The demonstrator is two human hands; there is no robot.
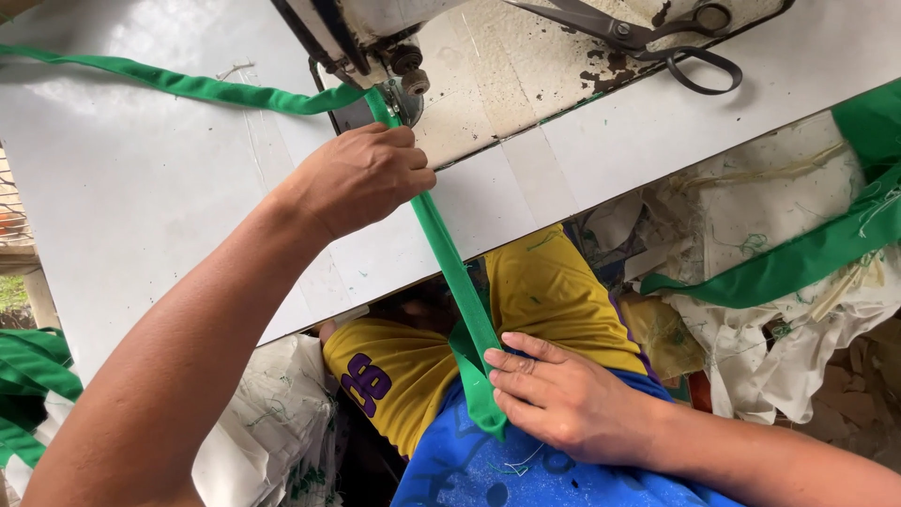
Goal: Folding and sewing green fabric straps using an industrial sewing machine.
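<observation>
Two hands on one green fabric strip (450,263). Left hand (361,178) pinches it on the white worktop (141,188), just before the sewing machine's presser foot (399,94). Right hand (563,399) pinches the lower end below the worktop's near edge. Scissors (648,38) at far edge.

Item: green fabric strip (450,263), narrow, folded flat | State: taut between my hands | Pose: diagonal, from the sewing machine's presser foot down to my lap | Far end: trails left across the white table, past the foot.
</observation>
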